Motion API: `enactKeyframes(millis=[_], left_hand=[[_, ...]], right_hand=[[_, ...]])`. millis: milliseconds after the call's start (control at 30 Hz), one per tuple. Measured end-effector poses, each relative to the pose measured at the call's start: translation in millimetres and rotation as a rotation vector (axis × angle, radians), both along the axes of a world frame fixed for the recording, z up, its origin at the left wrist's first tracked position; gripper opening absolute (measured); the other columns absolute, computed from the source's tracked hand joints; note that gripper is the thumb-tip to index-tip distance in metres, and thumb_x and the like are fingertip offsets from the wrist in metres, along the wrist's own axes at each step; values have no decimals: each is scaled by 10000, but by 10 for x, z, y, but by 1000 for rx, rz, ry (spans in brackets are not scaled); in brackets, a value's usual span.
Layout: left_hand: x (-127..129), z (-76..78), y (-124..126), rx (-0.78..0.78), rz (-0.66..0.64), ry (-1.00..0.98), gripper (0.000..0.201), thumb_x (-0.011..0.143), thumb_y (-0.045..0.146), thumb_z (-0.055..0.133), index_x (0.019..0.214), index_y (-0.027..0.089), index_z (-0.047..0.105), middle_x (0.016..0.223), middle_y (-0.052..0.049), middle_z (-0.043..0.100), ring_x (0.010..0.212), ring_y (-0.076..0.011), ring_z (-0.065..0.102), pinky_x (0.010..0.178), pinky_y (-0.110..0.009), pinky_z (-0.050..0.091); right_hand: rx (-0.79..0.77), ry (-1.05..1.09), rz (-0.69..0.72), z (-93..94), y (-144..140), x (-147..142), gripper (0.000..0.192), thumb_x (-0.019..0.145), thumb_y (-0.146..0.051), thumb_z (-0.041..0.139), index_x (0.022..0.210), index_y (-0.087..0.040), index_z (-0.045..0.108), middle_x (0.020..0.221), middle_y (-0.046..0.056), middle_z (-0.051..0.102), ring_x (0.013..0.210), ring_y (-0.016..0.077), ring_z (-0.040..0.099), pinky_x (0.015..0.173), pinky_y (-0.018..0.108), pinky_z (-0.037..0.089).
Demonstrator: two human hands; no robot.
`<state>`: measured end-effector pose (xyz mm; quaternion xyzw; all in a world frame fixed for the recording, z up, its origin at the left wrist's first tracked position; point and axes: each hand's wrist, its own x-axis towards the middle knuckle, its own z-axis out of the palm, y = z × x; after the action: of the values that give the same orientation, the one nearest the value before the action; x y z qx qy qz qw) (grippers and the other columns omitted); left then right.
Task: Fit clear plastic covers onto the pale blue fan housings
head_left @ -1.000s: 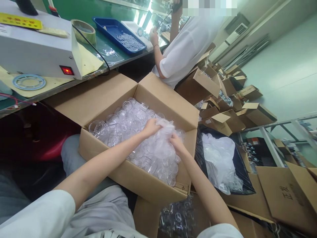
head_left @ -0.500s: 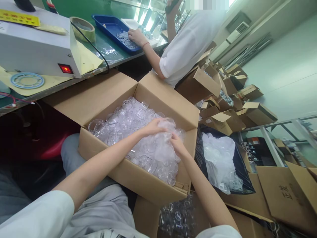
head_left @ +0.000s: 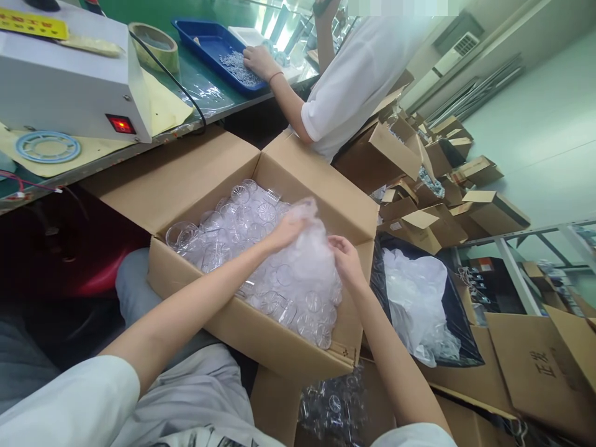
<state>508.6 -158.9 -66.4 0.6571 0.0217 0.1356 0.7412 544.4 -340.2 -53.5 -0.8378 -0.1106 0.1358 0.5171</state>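
Head view: clear crinkled plastic bag [head_left: 305, 248] now lifted higher than half second ago, bunched above open brown cardboard box [head_left: 200, 180]. Left hand [head_left: 286, 231] fingers pinched on bag's far-left edge; right hand [head_left: 345, 257] fingers curled on its right edge. Box on lap, filled with clear round plastic covers [head_left: 242, 217]. Right: black-lined carton [head_left: 459, 329] holding white plastic. Far table [head_left: 205, 93]: blue tray [head_left: 209, 43] of small metal parts, co-worker's hand [head_left: 258, 60] now in it.

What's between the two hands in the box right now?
Head view: the bunched-up clear plastic bag spans the gap between left hand and right hand, lying over the clear plastic wheel parts in the cardboard box.
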Motion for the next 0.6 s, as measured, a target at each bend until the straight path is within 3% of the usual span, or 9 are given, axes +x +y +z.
enactKeyframes(millis=[67, 133, 200, 267, 367, 467, 533, 600], left_hand=[[-42, -32, -62, 74, -97, 10, 154, 673, 207, 680, 820, 161, 668, 811, -30, 693, 807, -203, 630, 810, -315, 489], [-81, -56, -101, 152, -146, 22, 118, 613, 145, 700, 724, 161, 667, 724, -9, 684, 734, -195, 630, 756, -295, 493], [-86, -67, -89, 199, -93, 42, 117, 658, 93, 616, 733, 167, 669, 768, -11, 694, 773, -193, 632, 773, -288, 486], [-54, -68, -34, 225, 33, 89, 195, 703, 58, 513, 772, 164, 661, 852, -31, 693, 851, -204, 624, 821, -304, 472], [3, -67, 46, 250, 184, 182, 176, 692, 46, 472, 699, 150, 615, 826, -65, 663, 854, -238, 611, 818, -344, 466], [9, -72, 35, 268, 195, 225, 121, 659, 62, 505, 641, 156, 580, 775, -63, 638, 807, -240, 604, 781, -338, 470], [-12, -83, -12, 277, 161, 225, 104, 641, 73, 527, 634, 162, 580, 745, -45, 632, 782, -221, 598, 769, -312, 470], [-34, -102, -56, 281, 124, 229, 101, 634, 79, 535, 637, 165, 588, 687, -23, 622, 732, -200, 591, 734, -287, 471]], right_hand=[[-16, -39, 38, 60, 97, -38, 353, 708, -431, 531, 980, -207, 542, 913, 53, 656, 804, 188, 606, 671, 304, 478], [-63, -78, 92, 95, 155, -99, 385, 771, -444, 486, 1081, -217, 505, 1057, 76, 637, 898, 194, 611, 719, 316, 497], [-154, -117, 138, 82, 134, -204, 400, 854, -444, 386, 1170, -211, 464, 1194, 118, 584, 983, 209, 598, 765, 347, 506], [-301, -142, 197, 8, 25, -369, 396, 902, -414, 318, 1166, -179, 496, 1199, 160, 577, 1016, 239, 587, 809, 402, 497], [-579, -126, 400, -177, -223, -686, 317, 810, -402, 565, 1000, -161, 646, 1134, 180, 629, 1096, 331, 548, 918, 501, 432], [-816, -100, 637, -332, -401, -919, 385, 615, -322, 800, 955, -165, 715, 1353, 185, 512, 1271, 437, 387, 994, 558, 352], [-921, -103, 767, -372, -420, -969, 373, 635, -316, 804, 970, -169, 728, 1409, 159, 467, 1324, 429, 321, 1031, 551, 312], [-995, -114, 884, -368, -375, -958, 302, 695, -342, 770, 951, -185, 737, 1345, 125, 544, 1328, 381, 337, 1054, 520, 291]])
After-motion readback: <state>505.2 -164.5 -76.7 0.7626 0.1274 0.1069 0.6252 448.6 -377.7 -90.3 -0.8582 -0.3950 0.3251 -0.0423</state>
